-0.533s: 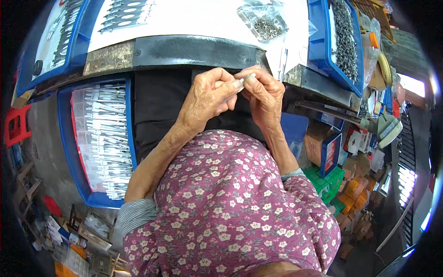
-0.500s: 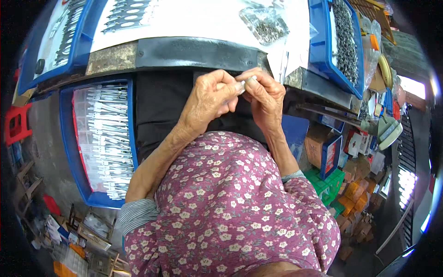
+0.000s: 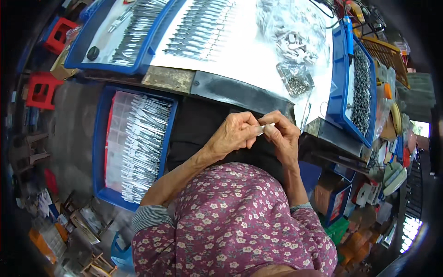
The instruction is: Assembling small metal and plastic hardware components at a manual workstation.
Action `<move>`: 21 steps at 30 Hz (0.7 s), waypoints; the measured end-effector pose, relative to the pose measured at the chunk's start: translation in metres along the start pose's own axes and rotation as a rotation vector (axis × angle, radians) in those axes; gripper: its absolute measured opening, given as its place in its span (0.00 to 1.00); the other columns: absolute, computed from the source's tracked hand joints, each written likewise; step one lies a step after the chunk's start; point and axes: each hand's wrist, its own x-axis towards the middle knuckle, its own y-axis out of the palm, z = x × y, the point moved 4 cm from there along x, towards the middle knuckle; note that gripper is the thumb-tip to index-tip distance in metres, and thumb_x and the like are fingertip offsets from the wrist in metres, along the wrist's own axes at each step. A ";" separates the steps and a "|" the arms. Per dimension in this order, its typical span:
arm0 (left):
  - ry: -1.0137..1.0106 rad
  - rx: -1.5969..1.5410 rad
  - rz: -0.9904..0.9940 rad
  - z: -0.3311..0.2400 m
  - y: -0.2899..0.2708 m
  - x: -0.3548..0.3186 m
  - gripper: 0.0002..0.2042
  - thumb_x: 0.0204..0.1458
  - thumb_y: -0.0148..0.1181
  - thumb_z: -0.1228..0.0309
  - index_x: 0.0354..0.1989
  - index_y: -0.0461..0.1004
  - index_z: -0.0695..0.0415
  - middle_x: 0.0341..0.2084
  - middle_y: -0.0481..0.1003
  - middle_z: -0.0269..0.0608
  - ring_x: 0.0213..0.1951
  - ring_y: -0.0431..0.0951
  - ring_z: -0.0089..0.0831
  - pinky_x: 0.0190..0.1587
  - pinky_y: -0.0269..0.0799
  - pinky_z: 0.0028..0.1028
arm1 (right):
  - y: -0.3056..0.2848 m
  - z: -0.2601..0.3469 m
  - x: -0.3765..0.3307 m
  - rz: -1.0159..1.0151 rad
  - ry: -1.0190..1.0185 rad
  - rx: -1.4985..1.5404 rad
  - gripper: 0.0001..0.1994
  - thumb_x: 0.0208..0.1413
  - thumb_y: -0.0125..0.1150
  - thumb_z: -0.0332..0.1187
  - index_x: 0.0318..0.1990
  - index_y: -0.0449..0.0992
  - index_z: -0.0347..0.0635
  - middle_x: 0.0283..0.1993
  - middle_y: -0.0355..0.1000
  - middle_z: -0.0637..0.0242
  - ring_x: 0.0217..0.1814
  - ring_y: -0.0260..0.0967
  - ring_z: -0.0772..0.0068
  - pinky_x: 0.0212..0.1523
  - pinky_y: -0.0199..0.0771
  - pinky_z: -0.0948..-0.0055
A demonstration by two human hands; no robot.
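The table (image 3: 249, 78) spans the top, its dark front edge curving across. Below its left part sits a blue tray (image 3: 98, 152) filled with slender silvery parts (image 3: 145, 147). The left hand (image 3: 233, 135) and right hand (image 3: 284, 138) nearly meet just short of the table edge, fingers bent, each thumb and forefinger pinched on one small white piece (image 3: 267, 127). It lies between the two sets of fingertips, partly covered by them.

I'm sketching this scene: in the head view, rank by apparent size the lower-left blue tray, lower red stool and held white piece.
1. Lower-left blue tray
2. Lower red stool
3. White piece, partly hidden
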 end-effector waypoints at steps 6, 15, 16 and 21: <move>0.028 0.204 -0.020 -0.024 -0.021 -0.006 0.08 0.53 0.52 0.70 0.36 0.66 0.62 0.15 0.67 0.32 0.16 0.61 0.12 0.17 0.53 0.12 | 0.026 0.041 0.021 0.296 -0.518 -0.814 0.13 0.42 0.58 0.22 0.39 0.72 0.40 0.37 0.65 0.62 0.39 0.62 0.63 0.39 0.61 0.71; 0.286 0.922 -0.198 -0.084 -0.039 0.001 0.11 0.49 0.48 0.78 0.42 0.65 0.62 0.16 0.69 0.38 0.21 0.69 0.24 0.26 0.65 0.24 | 0.053 0.053 0.062 0.257 -0.913 -1.181 0.15 0.35 0.56 0.26 0.36 0.68 0.37 0.32 0.62 0.63 0.32 0.63 0.65 0.27 0.65 0.71; 0.387 1.075 -0.302 -0.093 -0.039 0.001 0.11 0.49 0.48 0.78 0.43 0.65 0.62 0.16 0.69 0.40 0.21 0.71 0.28 0.27 0.66 0.26 | 0.052 0.055 0.072 0.251 -0.922 -1.189 0.15 0.35 0.56 0.26 0.36 0.68 0.37 0.32 0.62 0.63 0.32 0.63 0.65 0.27 0.65 0.71; 1.001 1.435 -0.676 -0.112 -0.025 0.005 0.20 0.39 0.56 0.81 0.45 0.66 0.64 0.42 0.67 0.51 0.48 0.66 0.48 0.48 0.63 0.36 | 0.045 0.066 0.132 0.089 -0.901 -1.256 0.06 0.44 0.56 0.24 0.31 0.68 0.40 0.30 0.63 0.62 0.30 0.64 0.62 0.25 0.64 0.68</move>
